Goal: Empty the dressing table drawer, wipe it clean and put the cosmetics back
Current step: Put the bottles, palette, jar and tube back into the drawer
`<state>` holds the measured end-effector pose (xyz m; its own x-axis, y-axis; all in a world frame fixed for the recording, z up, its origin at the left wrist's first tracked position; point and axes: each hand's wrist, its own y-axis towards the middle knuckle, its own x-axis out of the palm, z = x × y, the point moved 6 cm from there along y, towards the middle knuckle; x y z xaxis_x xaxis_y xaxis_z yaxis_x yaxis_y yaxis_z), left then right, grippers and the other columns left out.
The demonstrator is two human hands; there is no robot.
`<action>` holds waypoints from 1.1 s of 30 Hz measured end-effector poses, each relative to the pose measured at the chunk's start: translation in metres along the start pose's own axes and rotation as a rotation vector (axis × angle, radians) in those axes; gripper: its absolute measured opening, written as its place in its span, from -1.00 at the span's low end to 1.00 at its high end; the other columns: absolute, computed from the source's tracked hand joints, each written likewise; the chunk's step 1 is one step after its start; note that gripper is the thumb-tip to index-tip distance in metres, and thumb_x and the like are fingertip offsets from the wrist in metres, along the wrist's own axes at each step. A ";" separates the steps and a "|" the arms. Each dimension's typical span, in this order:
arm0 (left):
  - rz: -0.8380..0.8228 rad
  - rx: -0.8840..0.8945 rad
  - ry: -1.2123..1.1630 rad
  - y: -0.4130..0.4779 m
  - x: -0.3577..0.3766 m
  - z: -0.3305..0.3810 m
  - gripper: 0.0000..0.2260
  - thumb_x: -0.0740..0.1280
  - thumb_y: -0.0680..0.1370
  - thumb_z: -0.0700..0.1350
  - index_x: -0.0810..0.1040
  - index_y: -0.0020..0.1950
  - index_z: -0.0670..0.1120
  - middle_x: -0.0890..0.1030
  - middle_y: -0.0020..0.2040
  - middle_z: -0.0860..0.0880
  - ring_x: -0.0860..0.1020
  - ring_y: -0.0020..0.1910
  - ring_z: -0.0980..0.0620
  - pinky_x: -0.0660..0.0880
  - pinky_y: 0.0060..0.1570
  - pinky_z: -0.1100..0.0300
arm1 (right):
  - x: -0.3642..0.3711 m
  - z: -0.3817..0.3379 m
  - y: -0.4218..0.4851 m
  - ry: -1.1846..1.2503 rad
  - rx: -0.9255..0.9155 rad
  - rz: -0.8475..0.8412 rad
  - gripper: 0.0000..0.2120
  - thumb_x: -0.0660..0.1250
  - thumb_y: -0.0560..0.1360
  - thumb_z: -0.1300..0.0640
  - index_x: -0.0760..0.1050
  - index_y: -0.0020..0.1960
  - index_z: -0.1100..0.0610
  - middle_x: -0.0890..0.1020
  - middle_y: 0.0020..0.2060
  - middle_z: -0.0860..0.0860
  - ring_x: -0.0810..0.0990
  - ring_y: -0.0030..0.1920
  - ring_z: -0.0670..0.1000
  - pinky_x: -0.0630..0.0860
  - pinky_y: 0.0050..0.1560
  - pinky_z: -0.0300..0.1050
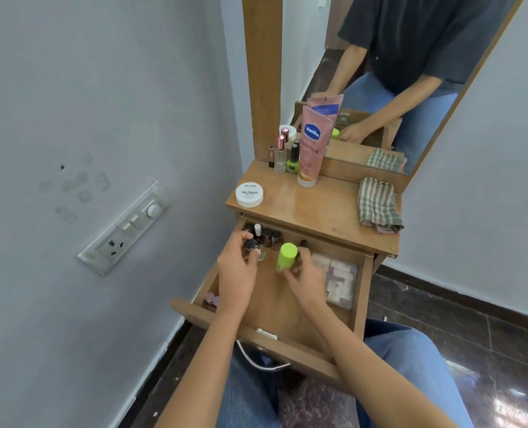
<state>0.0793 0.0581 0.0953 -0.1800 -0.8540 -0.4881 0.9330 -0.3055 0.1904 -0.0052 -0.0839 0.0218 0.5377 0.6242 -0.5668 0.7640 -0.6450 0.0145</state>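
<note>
The wooden drawer (pixel 360 291) is pulled out below the dressing table top (pixel 324 208). My left hand (pixel 238 267) grips a small dark-capped nail polish bottle (pixel 251 244) over the drawer's back left. My right hand (pixel 305 281) holds a bottle with a lime green cap (pixel 287 256) above the drawer's middle. Several small nail polish bottles (pixel 268 236) stand along the drawer's back edge. A clear box of cosmetics (pixel 338 281) lies at the drawer's right. Small pink items (pixel 212 299) sit in the front left corner.
On the top stand a pink Vaseline tube (pixel 312 149), a green nail polish (pixel 293 163), a clear perfume bottle (pixel 280 156), a white nail polish remover jar (pixel 249 194) and a folded checked cloth (pixel 378 205). A mirror (pixel 389 72) rises behind. A wall switchboard (pixel 123 230) is at left.
</note>
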 end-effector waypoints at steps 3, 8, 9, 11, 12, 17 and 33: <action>-0.018 -0.006 0.066 0.004 0.006 -0.007 -0.74 0.38 0.48 -0.27 0.49 0.11 -0.02 0.60 -0.04 0.07 0.58 -0.10 0.14 0.51 -0.01 0.24 | 0.012 0.001 0.008 -0.112 -0.034 -0.060 -0.60 0.37 0.45 0.16 0.34 0.23 -0.01 0.60 -0.09 -0.01 0.58 -0.13 0.03 0.51 -0.15 -0.05; -0.048 -0.048 0.134 0.010 0.012 -0.013 -0.74 0.36 0.50 -0.28 0.49 0.12 -0.02 0.61 -0.02 0.04 0.54 -0.19 0.19 0.40 -0.14 0.34 | 0.022 0.007 0.014 -0.231 -0.028 -0.094 -0.59 0.32 0.47 0.15 0.28 0.26 -0.01 0.62 -0.03 0.08 0.60 -0.06 0.14 0.55 -0.14 0.04; -0.050 -0.051 0.138 0.011 0.012 -0.014 -0.74 0.36 0.50 -0.28 0.49 0.12 -0.02 0.61 -0.02 0.04 0.53 -0.19 0.19 0.39 -0.14 0.34 | 0.022 0.007 0.014 -0.242 -0.034 -0.084 -0.59 0.32 0.47 0.16 0.28 0.27 0.01 0.61 0.01 0.08 0.60 -0.02 0.15 0.55 -0.13 0.03; -0.053 -0.055 0.145 0.014 0.013 -0.014 -0.74 0.35 0.50 -0.29 0.49 0.13 -0.02 0.61 0.00 0.03 0.52 -0.16 0.18 0.41 -0.11 0.30 | 0.021 0.003 0.011 -0.261 -0.052 -0.052 -0.53 0.33 0.47 0.17 0.27 0.33 0.05 0.55 0.14 0.08 0.57 0.08 0.14 0.54 -0.08 0.01; -0.054 -0.059 0.149 0.015 0.014 -0.015 -0.73 0.35 0.50 -0.29 0.49 0.13 -0.02 0.62 0.01 0.02 0.52 -0.15 0.18 0.43 -0.09 0.28 | 0.020 0.000 0.010 -0.272 -0.069 -0.022 -0.49 0.35 0.47 0.15 0.25 0.37 0.07 0.49 0.20 0.07 0.55 0.11 0.12 0.54 -0.07 0.01; -0.061 -0.081 0.166 0.019 0.018 -0.019 -0.73 0.33 0.52 -0.28 0.48 0.17 -0.02 0.62 0.02 -0.01 0.55 -0.11 0.13 0.45 -0.07 0.24 | 0.008 -0.024 0.013 -0.422 -0.222 0.142 -0.42 0.52 0.33 0.01 0.40 0.26 0.13 0.47 0.09 0.08 0.54 -0.05 0.06 0.55 -0.30 -0.07; -0.100 -0.052 0.218 0.016 0.033 -0.024 -0.69 0.33 0.51 -0.32 0.49 0.19 -0.04 0.62 0.04 -0.04 0.59 0.01 0.02 0.56 0.07 0.12 | -0.005 -0.035 0.041 -0.742 -0.634 0.219 -0.59 0.46 0.27 0.33 0.56 0.09 0.14 0.61 -0.06 0.03 0.53 -0.14 0.09 0.45 -0.21 -0.09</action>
<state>0.0957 0.0355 0.0615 -0.2063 -0.7076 -0.6759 0.9296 -0.3574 0.0905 0.0362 -0.0984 0.0541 0.4962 -0.0526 -0.8666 0.8399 -0.2236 0.4945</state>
